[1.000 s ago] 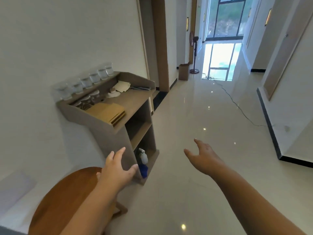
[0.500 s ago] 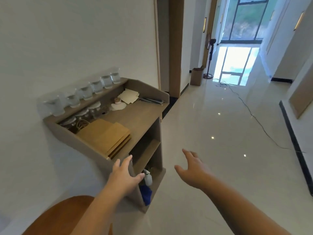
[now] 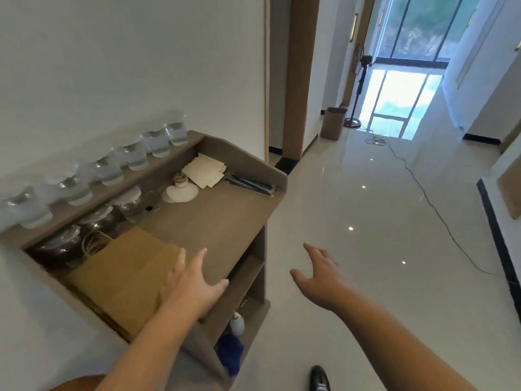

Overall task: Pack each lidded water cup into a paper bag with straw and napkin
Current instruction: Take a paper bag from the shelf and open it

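My left hand hovers with fingers spread and empty over the edge of the paper bags just left of them, likely to lift one, my right hand open beside the counter, water cups lined on the shelf beyond.

Left hand fingers spread, over right edge of paper bag stack on small counter, can't tell if touching tbh. Right hand spread too, out over floor. Row of water cups on back ledge, napkins and dark straws at far end. Spray bottle, blue cloth on bottom shelf.
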